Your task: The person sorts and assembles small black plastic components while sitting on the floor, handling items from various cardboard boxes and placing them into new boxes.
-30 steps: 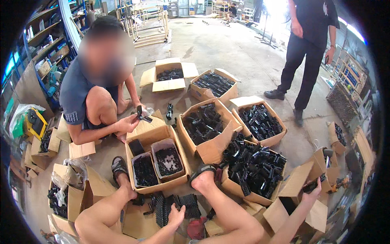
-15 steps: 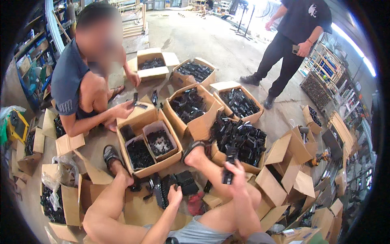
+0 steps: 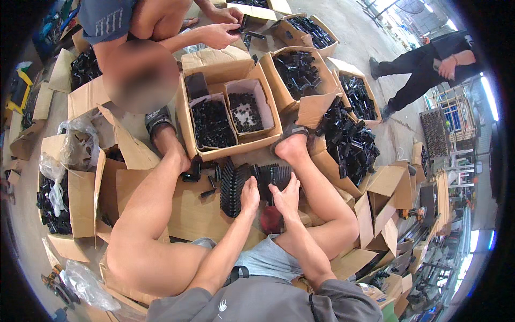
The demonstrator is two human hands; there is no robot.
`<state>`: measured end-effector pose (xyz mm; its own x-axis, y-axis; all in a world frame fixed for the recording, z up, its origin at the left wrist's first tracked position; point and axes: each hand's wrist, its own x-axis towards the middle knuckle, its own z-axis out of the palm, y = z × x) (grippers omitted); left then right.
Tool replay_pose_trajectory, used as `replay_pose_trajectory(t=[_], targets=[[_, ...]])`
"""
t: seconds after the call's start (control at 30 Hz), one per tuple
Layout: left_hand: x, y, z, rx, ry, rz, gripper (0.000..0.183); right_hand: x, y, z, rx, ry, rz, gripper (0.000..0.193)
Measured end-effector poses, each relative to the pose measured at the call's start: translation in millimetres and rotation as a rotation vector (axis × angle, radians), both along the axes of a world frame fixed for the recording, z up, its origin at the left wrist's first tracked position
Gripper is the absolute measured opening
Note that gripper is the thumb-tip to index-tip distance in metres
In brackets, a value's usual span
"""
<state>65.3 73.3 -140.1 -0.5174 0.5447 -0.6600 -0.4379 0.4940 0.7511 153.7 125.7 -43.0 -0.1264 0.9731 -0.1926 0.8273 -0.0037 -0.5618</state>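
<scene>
Between my legs, black plastic parts lie packed in close rows on flattened cardboard (image 3: 196, 201). One ridged row (image 3: 230, 189) lies left of my left hand (image 3: 249, 196), whose fingers close against the near side of the dark parts. My right hand (image 3: 286, 194) grips the right-hand row of black plastic parts (image 3: 274, 176), thumb and fingers apart around its near edge. A few loose black parts (image 3: 210, 185) lie left of the rows. A red object (image 3: 271, 219), partly covered by my right forearm, is just below.
Ahead stands a cardboard box (image 3: 214, 153) with two inner trays of small black pieces. More boxes of black parts (image 3: 343, 137) stand right and beyond. A co-worker's hands (image 3: 222, 32) hold a black part. Another person (image 3: 424, 70) stands far right. Open cartons (image 3: 80, 198) flank my legs.
My right hand has come down from above my right knee, where it held a black part, to the rows. My left hand stays beside them. The view has tilted downward.
</scene>
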Motion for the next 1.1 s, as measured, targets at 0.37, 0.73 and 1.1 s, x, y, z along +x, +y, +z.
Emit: replay_pose_trajectory(t=[0.37,0.73,1.1], targets=[[1,-2,27,-0.058,0.059,-0.121,0.066,-19,8,-29,0.142,-0.264,0.195,0.095],[-5,6,3,-0.073,0.028,-0.135,0.095,18,26,-9,0.003,0.063,0.224,0.092],[8,23,43,-0.265,0.267,-0.203,0.066,17,32,-17,-0.229,0.169,0.057,0.065]])
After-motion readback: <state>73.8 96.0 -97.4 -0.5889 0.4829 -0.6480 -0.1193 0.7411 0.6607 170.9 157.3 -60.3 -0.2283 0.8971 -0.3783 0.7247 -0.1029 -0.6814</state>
